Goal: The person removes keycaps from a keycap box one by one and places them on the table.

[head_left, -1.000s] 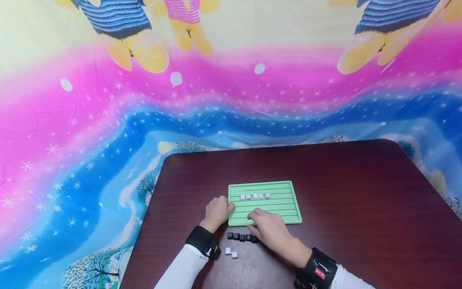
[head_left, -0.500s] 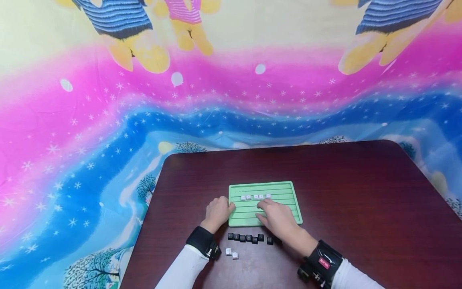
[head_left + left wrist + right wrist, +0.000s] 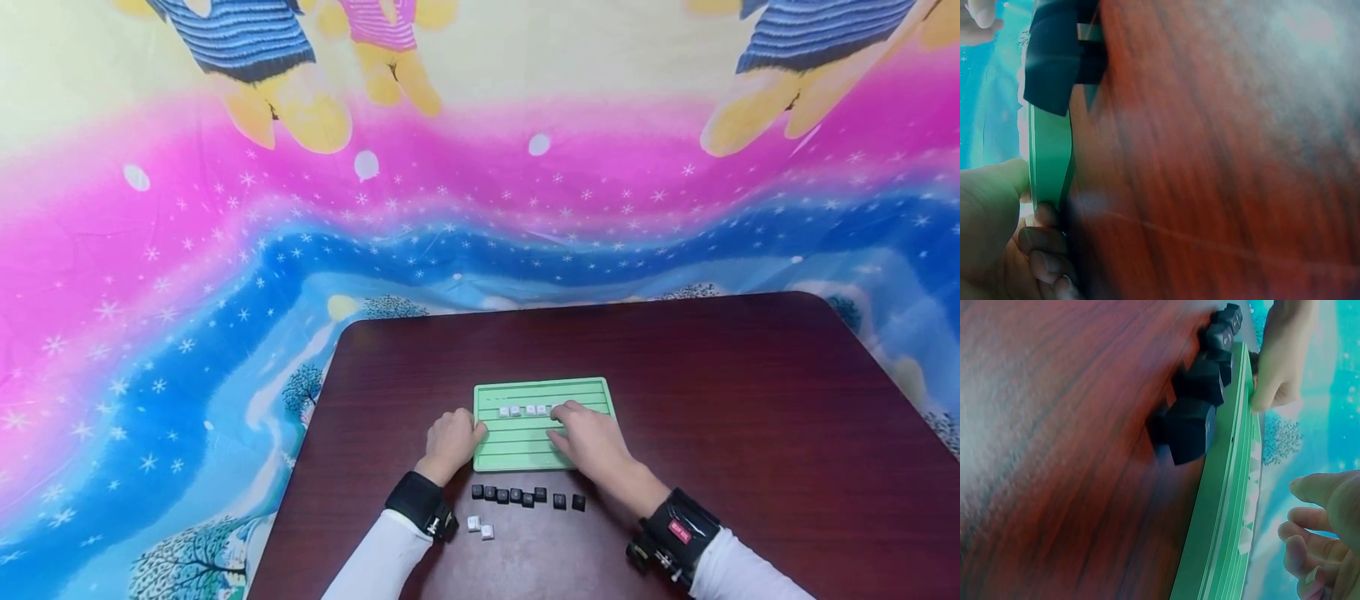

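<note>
A light green tray [image 3: 517,461] with ridges across it lies on the table, a row of white keycaps [image 3: 530,411] on one ridge. My left hand [image 3: 450,443] grips the tray's left edge; in the left wrist view its thumb is on top and its curled fingers [image 3: 1047,244] are at the underside. Over the tray's right part hovers my right hand [image 3: 597,442], its fingertips in front of the rightmost white keycap in the head view. The right wrist view shows its thumb and fingers [image 3: 1304,520] apart, with nothing between them.
Several black keycaps [image 3: 516,495] form an uneven row on the dark wood table [image 3: 720,400] before the tray. Two white keycaps [image 3: 487,532] sit closer to me. A printed cloth [image 3: 480,192] hangs behind the table.
My right hand has moved right and away from me, from the tray's front edge toward the right end of the white row, uncovering more black keycaps. The left hand has stayed put.
</note>
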Tool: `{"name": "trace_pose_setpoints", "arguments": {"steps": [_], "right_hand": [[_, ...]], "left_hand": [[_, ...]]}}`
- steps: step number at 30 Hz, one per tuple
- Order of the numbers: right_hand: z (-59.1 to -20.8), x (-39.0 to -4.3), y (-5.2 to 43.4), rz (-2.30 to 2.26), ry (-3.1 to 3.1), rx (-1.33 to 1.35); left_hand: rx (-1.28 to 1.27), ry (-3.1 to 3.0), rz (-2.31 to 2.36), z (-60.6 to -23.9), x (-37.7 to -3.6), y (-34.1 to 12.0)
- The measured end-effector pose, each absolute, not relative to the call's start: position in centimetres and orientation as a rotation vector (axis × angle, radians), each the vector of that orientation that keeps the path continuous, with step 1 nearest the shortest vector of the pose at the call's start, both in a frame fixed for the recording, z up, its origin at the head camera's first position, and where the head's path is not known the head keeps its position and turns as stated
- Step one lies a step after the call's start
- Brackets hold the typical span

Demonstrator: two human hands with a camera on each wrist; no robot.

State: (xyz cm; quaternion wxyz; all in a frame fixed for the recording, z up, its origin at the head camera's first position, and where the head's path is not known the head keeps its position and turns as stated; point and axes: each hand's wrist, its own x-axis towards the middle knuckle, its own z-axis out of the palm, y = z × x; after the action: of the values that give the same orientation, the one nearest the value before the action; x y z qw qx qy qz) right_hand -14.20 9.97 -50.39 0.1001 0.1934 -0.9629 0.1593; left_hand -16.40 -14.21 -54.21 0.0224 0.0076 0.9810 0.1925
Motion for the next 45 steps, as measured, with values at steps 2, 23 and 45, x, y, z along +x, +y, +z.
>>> {"name": "trace_pose_setpoints", "arguments": {"steps": [2, 23, 45], "right_hand": [[-50.6, -14.3, 10.1, 0.471, -2.839, 0.567], [-50.9, -15.8, 11.1, 0.504, -2.867, 0.475], [-51.6, -17.7, 11.2, 0.502, -2.929, 0.419]], "left_hand": [[0.027, 3.037, 0.604, -54.2, -16.4, -14.2], [0.014, 3.022, 0.604, -54.2, -16.5, -14.2], [0.025, 3.045, 0.574, -54.4, -16.6, -14.2]]}}
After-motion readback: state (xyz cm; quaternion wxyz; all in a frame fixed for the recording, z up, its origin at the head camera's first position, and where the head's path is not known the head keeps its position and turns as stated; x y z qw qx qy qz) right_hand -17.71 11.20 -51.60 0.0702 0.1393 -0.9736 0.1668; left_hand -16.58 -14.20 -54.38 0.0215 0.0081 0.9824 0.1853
